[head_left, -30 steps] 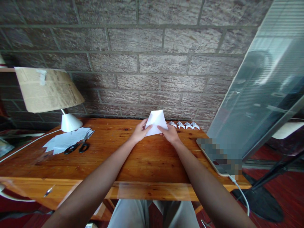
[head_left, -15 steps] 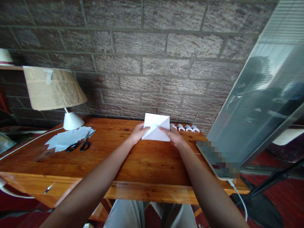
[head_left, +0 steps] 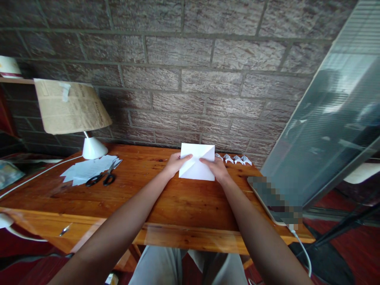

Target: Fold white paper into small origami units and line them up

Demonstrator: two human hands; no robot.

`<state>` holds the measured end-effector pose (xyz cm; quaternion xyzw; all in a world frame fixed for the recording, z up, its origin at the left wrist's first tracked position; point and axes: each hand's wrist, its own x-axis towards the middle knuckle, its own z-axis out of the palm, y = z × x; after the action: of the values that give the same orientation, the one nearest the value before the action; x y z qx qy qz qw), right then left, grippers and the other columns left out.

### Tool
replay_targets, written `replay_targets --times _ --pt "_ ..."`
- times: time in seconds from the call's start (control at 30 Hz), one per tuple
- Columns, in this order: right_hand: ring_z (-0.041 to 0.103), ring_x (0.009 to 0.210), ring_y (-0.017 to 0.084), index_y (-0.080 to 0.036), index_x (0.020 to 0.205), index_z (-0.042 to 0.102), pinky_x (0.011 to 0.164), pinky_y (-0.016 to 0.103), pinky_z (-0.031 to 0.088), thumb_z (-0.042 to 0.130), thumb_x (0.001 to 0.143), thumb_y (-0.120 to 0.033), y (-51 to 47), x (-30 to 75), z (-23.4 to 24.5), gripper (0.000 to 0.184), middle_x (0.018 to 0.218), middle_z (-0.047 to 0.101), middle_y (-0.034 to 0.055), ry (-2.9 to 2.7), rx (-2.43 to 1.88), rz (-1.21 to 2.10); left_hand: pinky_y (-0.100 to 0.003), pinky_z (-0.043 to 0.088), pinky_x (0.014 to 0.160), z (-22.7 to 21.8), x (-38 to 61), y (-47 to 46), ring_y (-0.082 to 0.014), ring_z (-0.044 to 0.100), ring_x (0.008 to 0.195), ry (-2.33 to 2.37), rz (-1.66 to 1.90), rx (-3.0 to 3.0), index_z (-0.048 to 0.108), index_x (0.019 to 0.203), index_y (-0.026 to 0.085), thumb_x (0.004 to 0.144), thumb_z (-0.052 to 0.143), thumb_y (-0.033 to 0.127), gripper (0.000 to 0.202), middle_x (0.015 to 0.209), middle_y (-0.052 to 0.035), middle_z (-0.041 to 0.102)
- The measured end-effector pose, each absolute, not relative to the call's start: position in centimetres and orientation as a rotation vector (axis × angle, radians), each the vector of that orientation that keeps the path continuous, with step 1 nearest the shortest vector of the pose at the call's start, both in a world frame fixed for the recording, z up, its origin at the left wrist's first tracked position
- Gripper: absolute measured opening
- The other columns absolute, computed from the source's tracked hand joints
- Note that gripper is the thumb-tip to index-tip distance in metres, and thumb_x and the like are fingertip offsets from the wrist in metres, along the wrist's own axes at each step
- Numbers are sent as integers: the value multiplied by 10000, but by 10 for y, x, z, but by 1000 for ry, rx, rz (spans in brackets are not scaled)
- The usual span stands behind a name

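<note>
A square sheet of white paper (head_left: 197, 169) is held up above the table, with a diagonal crease running from its lower left to its upper right corner. My left hand (head_left: 175, 164) grips the left edge, thumb on the front face and fingers behind. On the opposite edge my right hand (head_left: 218, 168) pinches the sheet the same way, its thumb near the crease. The fingers behind the paper are hidden. Just beyond my right hand, several small folded white paper shapes (head_left: 238, 160) stand in a row.
Scissors (head_left: 108, 179) with black handles lie on a pile of white paper pieces (head_left: 89, 169) at the left. Behind them stands a lamp (head_left: 94, 148). A tablet-like device (head_left: 274, 202) with a cable lies at the right of the wooden table (head_left: 190, 206). A brick wall (head_left: 166, 79) rises behind.
The sheet has tilted to face me slightly more, and my left thumb sits a little further in on it. Both hands keep their hold; the whole view has shifted slightly.
</note>
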<state>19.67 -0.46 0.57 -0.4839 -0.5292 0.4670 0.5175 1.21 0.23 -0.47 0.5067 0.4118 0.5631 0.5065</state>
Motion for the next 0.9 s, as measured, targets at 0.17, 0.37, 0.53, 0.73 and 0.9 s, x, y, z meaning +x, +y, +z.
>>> replay_targets --times 0.17,0.37,0.53,0.73,0.9 --pt "686 662 214 -155 849 691 531 270 525 698 697 -435 -3 200 10 318 797 746 84 -1167 -1133 1117 -304 510 712 -3 9 6 -189 666 738 917 1446 1122 712 922 139 567 837 367 440 897 -78 735" --pt "679 691 219 -167 892 663 613 304 547 674 706 -411 -3 204 12 308 799 734 78 -1059 -1123 1075 -337 519 796 -2 5 7 -193 676 818 864 1270 1088 691 963 156 536 859 301 482 950 -81 730" --pt "646 682 183 -211 1120 587 623 288 527 743 608 -434 -2 206 15 580 828 705 18 -1135 -1040 1000 -317 509 759 -2 5 5 -194 669 778 832 1282 1228 706 928 136 552 848 331 446 943 -91 733" --pt "581 615 143 -194 1142 600 582 258 469 724 608 -469 6 215 13 613 764 659 -1 -1133 -1025 965 -292 497 698 0 -3 10 -195 665 759 907 1274 1303 693 965 139 571 835 328 460 917 -91 729" --pt "602 708 173 -195 1134 612 643 271 482 652 680 -466 11 218 5 530 838 687 36 -1234 -1054 689 -321 523 761 -7 -8 17 -186 674 833 1092 1435 915 583 1111 207 557 856 245 618 985 -79 713"
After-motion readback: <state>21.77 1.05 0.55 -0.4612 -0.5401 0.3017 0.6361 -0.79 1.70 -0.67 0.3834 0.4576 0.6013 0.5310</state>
